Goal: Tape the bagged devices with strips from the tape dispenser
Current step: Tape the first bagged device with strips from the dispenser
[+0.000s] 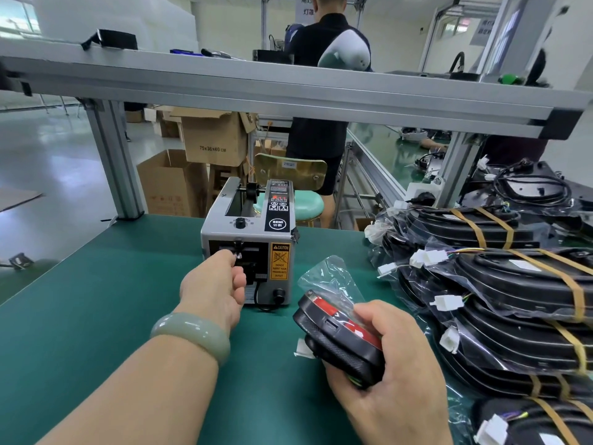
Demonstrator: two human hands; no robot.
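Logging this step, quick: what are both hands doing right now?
Left hand: fingers curled at the tape dispenser outlet; grip cannot be told.
Right hand: holding a bagged device.

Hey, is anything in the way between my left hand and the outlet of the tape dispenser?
Nothing visible is. The left hand is right at the outlet on the front of the tape dispenser, fingertips at the slot. The bagged device is held in the right hand, off to the right of that path.

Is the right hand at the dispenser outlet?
No, the left hand is at the tape dispenser outlet, while the right hand grips the bagged device.
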